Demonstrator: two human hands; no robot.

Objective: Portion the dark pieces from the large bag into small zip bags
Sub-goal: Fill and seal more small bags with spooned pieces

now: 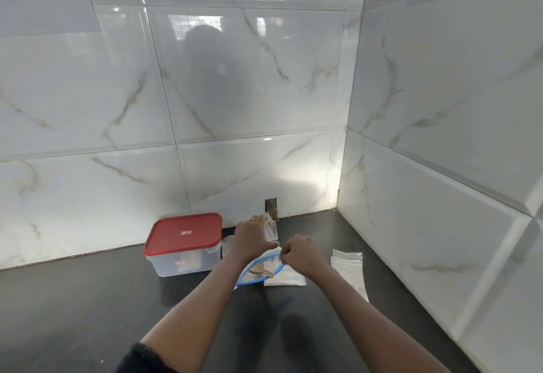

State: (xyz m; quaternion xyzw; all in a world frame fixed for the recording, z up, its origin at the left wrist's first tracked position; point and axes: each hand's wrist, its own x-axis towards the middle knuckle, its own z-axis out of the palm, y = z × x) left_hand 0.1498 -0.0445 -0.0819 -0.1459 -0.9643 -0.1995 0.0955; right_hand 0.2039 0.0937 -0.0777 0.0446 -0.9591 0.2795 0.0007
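A large clear bag with a blue zip edge (258, 269) lies on the dark counter, its mouth held open, with brownish pieces inside. My left hand (249, 239) is above its far rim and holds a small clear plastic piece (271, 230), a cup or small bag, I cannot tell which. My right hand (296, 252) is closed, pinching the large bag's upper edge. A flat small zip bag (286, 277) lies under and right of the large bag. More small clear zip bags (348, 267) lie further right.
A clear box with a red lid (185, 243) stands left of the hands, near the tiled back wall. A tiled side wall (440, 225) closes the counter on the right. A small hole (271, 206) shows in the back wall.
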